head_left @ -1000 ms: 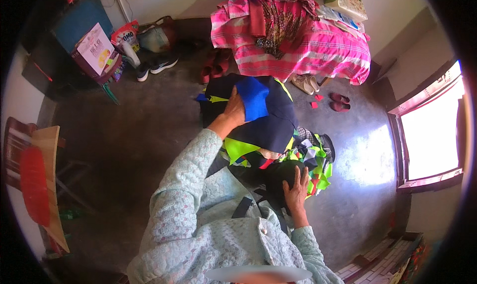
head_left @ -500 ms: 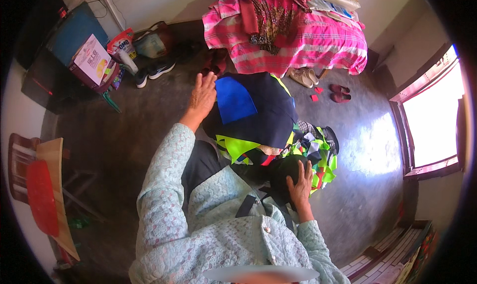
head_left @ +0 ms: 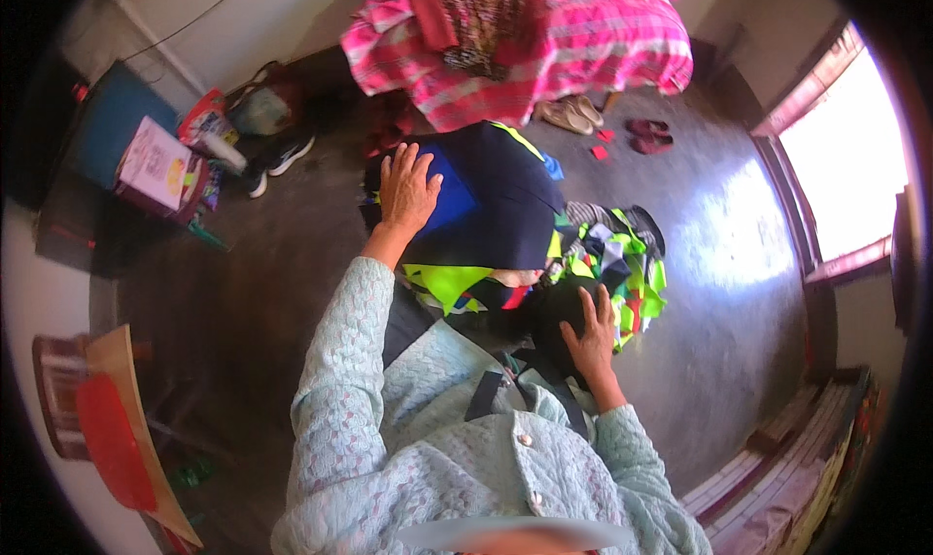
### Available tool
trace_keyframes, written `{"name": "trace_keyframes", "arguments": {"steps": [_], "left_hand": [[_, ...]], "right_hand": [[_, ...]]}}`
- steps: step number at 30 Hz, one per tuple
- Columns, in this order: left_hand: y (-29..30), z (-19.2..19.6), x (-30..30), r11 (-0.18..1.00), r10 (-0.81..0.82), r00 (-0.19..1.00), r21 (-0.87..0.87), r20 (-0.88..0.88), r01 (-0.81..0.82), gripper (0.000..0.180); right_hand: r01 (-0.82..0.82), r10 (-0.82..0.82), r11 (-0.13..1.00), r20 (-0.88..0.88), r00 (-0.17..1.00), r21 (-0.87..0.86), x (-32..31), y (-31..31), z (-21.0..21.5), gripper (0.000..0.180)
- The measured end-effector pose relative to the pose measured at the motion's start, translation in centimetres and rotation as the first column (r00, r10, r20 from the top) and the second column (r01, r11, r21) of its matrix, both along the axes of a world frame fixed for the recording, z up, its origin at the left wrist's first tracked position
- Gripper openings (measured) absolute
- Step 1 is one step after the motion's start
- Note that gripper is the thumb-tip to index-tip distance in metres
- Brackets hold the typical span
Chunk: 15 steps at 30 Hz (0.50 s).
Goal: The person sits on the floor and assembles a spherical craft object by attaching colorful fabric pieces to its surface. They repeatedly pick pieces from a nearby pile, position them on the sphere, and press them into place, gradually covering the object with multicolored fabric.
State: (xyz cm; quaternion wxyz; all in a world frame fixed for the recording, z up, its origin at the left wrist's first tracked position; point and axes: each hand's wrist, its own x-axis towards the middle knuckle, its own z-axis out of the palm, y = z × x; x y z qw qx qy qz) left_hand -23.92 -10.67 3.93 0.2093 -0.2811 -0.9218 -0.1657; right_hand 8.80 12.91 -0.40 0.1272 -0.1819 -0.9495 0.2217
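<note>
My left hand (head_left: pixel 408 190) rests palm down, fingers stretched, at the left side of a dark navy cloth (head_left: pixel 515 195) spread over a raised mound in front of me. Beside its fingers, partly covered by them, lies a blue fabric piece (head_left: pixel 450 203) on the navy cloth. Yellow-green fabric scraps (head_left: pixel 437 281) hang out under the near edge. My right hand (head_left: pixel 590 336) is open, fingers apart, on my dark-clad knee (head_left: pixel 556 317). Neither hand holds anything that I can see.
A heap of coloured scraps (head_left: pixel 622 273) lies right of the mound. Beyond are a pink plaid-covered bed (head_left: pixel 603 45), beige shoes (head_left: pixel 569 116) and maroon slippers (head_left: pixel 649 135). A carton (head_left: pixel 155 166) stands left, a wooden board (head_left: pixel 146 429) near left, a bright window (head_left: pixel 841 156) right.
My left hand has come from the mound's left edge onto the cloth, beside the blue piece. My right hand stays on the knee. The whole view has shifted a little.
</note>
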Motion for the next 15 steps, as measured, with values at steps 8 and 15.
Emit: {"name": "trace_keyframes", "arguments": {"steps": [8,15], "left_hand": [[5.4,-3.1,2.2,0.997,-0.032,0.999,-0.069,-0.043,0.029,0.052],[5.8,-3.1,2.2,0.99,-0.014,1.0,-0.142,-0.012,0.012,0.054]], "right_hand": [[0.01,-0.008,0.998,0.042,0.999,-0.06,-0.5,0.4,0.2,0.072],[-0.011,0.012,0.991,0.007,1.0,-0.134,0.0,1.5,0.2,0.071]]}}
